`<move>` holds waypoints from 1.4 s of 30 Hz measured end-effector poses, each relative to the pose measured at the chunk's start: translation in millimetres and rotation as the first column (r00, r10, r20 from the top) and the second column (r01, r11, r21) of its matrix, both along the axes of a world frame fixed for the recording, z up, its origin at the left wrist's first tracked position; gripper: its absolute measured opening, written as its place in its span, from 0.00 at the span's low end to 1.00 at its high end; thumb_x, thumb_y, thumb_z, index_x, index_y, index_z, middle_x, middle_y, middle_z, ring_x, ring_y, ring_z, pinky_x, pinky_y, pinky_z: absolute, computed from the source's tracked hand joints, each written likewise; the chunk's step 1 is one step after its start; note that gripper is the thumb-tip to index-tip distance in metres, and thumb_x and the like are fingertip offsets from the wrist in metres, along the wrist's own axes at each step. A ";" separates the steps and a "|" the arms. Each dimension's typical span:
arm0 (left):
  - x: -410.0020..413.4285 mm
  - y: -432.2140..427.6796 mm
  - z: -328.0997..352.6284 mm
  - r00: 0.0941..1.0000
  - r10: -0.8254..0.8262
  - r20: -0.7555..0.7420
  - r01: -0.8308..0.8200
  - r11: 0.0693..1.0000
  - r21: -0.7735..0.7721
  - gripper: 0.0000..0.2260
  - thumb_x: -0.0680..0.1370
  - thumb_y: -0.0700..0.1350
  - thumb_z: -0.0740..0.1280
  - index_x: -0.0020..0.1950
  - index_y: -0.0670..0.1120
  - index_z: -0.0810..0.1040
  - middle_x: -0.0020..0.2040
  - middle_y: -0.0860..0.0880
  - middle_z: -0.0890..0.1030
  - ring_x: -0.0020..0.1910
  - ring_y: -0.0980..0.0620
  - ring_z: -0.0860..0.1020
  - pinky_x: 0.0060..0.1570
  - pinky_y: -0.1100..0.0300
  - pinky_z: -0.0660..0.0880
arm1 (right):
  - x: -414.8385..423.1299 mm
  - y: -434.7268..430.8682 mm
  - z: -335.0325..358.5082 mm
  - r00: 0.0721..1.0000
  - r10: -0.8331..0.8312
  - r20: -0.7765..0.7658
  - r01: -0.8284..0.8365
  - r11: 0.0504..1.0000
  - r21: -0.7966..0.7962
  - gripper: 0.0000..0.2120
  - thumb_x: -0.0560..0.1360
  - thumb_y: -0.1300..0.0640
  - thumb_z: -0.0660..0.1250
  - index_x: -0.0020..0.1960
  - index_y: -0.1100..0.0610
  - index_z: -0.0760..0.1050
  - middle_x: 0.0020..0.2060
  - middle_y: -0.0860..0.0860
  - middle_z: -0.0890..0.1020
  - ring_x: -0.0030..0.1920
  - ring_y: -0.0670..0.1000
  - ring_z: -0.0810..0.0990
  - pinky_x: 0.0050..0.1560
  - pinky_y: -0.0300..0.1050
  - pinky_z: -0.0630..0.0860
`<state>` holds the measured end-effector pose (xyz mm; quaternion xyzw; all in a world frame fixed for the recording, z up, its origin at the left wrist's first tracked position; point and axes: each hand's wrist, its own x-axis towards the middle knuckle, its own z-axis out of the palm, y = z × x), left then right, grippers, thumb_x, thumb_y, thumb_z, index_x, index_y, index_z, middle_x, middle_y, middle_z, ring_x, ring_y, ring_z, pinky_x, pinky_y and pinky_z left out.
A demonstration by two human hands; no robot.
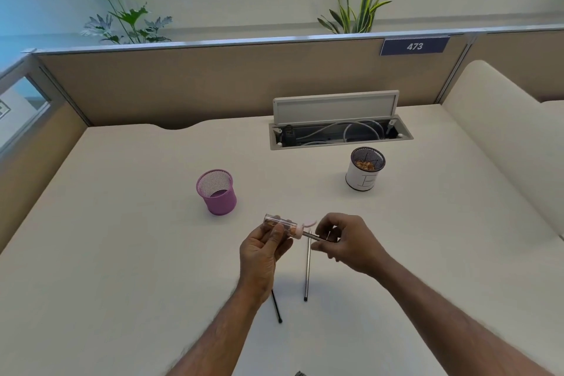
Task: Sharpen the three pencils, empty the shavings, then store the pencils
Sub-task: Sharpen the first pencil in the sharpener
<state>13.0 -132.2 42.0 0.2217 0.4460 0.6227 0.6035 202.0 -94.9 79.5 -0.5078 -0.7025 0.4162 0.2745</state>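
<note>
My left hand [262, 249] grips a clear tube-shaped sharpener [282, 224] with brown shavings inside and a pink cap end. My right hand [348, 243] pinches a dark pencil [320, 236] whose tip sits in the sharpener's pink end. Two more dark pencils lie on the white desk below the hands: one [307, 272] nearly upright between the hands, the other [276, 307] partly hidden under my left wrist. A purple mesh cup [217, 192] stands empty to the upper left. A white cup with a dark mesh rim [364, 169] holds shavings at the upper right.
An open cable hatch [338, 128] with grey cables sits at the back of the desk [122, 223]. Tan partition walls [183, 82] enclose the back and left. A raised cream ledge [503, 137] runs along the right side.
</note>
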 end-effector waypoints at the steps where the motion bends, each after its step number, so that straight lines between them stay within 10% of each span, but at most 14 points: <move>1: 1.4 -0.3 0.4 1.000 0.014 -0.011 -0.014 1.000 -0.007 0.12 0.73 0.45 0.69 0.54 0.42 0.83 0.51 0.41 0.85 0.51 0.46 0.84 0.47 0.58 0.81 | -0.6 -0.6 -1.0 0.999 -0.008 0.034 0.005 0.996 0.094 0.10 0.66 0.60 0.79 0.37 0.54 0.77 0.30 0.47 0.80 0.29 0.49 0.77 0.31 0.48 0.76; 8: 9.6 -1.9 1.8 0.996 0.068 -0.053 -0.070 0.996 -0.050 0.11 0.73 0.46 0.70 0.51 0.41 0.83 0.49 0.41 0.86 0.48 0.48 0.84 0.44 0.61 0.80 | -1.1 -4.3 -6.7 0.987 -0.035 0.155 -0.032 0.912 0.409 0.05 0.69 0.58 0.77 0.40 0.56 0.81 0.32 0.44 0.76 0.31 0.45 0.72 0.32 0.43 0.70; 29: 2.2 -6.4 -6.3 0.998 -0.024 0.053 0.024 1.000 0.001 0.09 0.74 0.44 0.68 0.49 0.45 0.86 0.51 0.42 0.85 0.52 0.46 0.84 0.48 0.59 0.80 | 5.4 14.4 13.7 0.977 0.187 0.104 -0.168 0.971 -0.170 0.06 0.74 0.56 0.72 0.40 0.56 0.83 0.31 0.50 0.84 0.26 0.45 0.76 0.28 0.37 0.72; 34: 5.3 -7.6 -9.7 0.991 0.030 0.128 -0.024 0.998 -0.050 0.10 0.73 0.44 0.68 0.52 0.41 0.82 0.50 0.42 0.86 0.49 0.47 0.85 0.45 0.60 0.81 | 0.0 9.2 15.6 0.967 0.120 0.226 -0.126 0.992 0.012 0.12 0.63 0.57 0.81 0.41 0.49 0.79 0.34 0.43 0.80 0.30 0.42 0.73 0.33 0.34 0.72; 42: 17.5 -13.4 -18.2 0.960 0.105 0.260 -0.061 0.983 -0.173 0.10 0.77 0.42 0.66 0.54 0.38 0.82 0.48 0.42 0.86 0.47 0.50 0.85 0.41 0.62 0.81 | -3.7 6.8 16.7 0.806 0.053 0.589 -0.385 0.803 0.455 0.04 0.74 0.55 0.70 0.44 0.54 0.82 0.39 0.48 0.82 0.39 0.53 0.80 0.33 0.47 0.75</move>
